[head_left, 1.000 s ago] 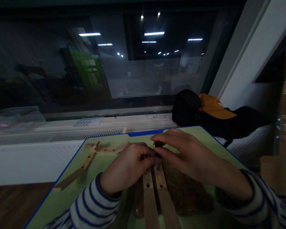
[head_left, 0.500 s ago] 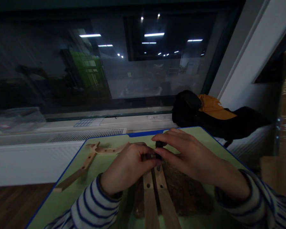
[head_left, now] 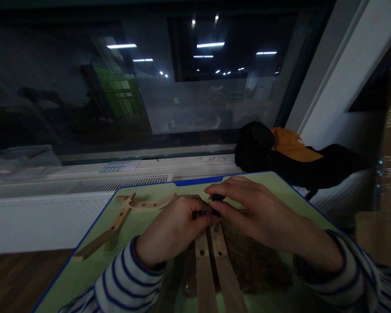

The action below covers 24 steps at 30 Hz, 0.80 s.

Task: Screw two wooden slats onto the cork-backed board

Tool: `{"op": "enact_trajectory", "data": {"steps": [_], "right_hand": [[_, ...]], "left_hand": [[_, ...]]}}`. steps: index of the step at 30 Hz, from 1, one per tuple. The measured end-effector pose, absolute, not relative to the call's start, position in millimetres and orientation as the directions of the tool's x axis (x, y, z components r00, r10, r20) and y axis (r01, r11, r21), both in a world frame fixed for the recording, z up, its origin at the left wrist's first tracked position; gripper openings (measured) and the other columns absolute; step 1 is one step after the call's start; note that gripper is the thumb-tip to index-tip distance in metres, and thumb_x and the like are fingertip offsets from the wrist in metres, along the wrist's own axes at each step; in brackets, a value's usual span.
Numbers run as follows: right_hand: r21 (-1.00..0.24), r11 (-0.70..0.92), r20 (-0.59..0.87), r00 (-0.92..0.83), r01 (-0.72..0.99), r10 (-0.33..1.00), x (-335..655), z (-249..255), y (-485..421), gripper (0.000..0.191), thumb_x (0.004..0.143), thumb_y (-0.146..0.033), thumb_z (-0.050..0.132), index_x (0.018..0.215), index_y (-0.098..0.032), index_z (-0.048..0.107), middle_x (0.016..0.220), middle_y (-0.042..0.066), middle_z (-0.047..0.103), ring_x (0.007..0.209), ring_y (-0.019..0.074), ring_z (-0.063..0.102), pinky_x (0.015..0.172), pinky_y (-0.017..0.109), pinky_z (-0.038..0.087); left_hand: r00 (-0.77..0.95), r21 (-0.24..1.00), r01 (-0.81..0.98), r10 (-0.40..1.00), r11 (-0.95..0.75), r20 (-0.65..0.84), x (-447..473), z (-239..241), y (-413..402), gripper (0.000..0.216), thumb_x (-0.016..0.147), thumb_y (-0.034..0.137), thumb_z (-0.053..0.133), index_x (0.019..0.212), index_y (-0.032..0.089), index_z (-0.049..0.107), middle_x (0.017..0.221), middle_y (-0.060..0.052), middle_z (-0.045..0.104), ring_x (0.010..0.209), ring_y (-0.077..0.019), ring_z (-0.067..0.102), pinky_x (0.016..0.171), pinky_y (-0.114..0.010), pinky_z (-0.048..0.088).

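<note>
A dark window (head_left: 195,104) was seen beyond the far edge of the green table (head_left: 133,230). A black bag (head_left: 252,148) was set past the table's far right corner. At the table's middle, a brown slab (head_left: 257,269) was overlaid by two drilled wooden strips (head_left: 228,280); at the table's left, a wooden frame (head_left: 117,221) was laid. Over the table's middle, the right hand (head_left: 257,208) was held partly curled, a black-handled tool (head_left: 218,198) being pinched between thumb and fingertips, its metal tip seen at the right-hand strip. The left hand (head_left: 176,228) was curled nearly closed at the tool's lower end; whether anything was gripped there could not be told.
</note>
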State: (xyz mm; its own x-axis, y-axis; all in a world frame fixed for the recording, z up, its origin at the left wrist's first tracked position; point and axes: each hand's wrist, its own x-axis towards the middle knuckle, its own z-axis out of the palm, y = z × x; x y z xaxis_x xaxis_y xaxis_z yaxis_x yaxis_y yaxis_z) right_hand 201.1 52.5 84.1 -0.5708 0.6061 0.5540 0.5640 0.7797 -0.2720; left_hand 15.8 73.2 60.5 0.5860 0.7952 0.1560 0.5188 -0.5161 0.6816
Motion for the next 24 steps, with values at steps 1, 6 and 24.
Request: {"op": "enact_trajectory", "data": {"steps": [1,6,24], "right_hand": [[-0.271,0.778,0.55,-0.572,0.567,0.609,200.8,84.1,52.5,0.024,0.089,-0.022,0.05,0.111,-0.016,0.057,0.099,0.004,0.067,0.093,0.0154,0.058,0.085,0.03,0.043],[-0.276,0.775,0.541,-0.575,0.569,0.614,200.4,84.5,51.9,0.024,0.089,-0.023,0.051,0.11,-0.015,0.057,0.1,0.005,0.066,0.092,0.0153,0.057,0.084,0.03,0.043],[-0.317,0.773,0.557,-0.551,0.55,0.621,201.9,83.4,50.5,0.028,0.089,-0.02,0.049,0.116,-0.017,0.055,0.105,0.006,0.066,0.097,0.0165,0.058,0.085,0.031,0.045]], "left_hand": [[0.593,0.679,0.517,0.79,-0.521,0.155,15.7,60.5,73.1,0.021,0.084,0.027,0.054,0.073,0.017,0.07,0.071,0.0,0.067,0.066,-0.0136,0.058,0.061,-0.024,0.041],[0.609,0.669,0.523,0.781,-0.527,0.139,14.2,61.1,73.5,0.022,0.085,0.029,0.053,0.075,0.017,0.07,0.072,0.0,0.068,0.066,-0.0142,0.059,0.062,-0.025,0.041],[0.576,0.656,0.542,0.8,-0.525,0.165,16.8,59.4,72.6,0.024,0.083,0.033,0.055,0.072,0.017,0.068,0.065,0.002,0.065,0.059,-0.0128,0.055,0.056,-0.023,0.038]]}}
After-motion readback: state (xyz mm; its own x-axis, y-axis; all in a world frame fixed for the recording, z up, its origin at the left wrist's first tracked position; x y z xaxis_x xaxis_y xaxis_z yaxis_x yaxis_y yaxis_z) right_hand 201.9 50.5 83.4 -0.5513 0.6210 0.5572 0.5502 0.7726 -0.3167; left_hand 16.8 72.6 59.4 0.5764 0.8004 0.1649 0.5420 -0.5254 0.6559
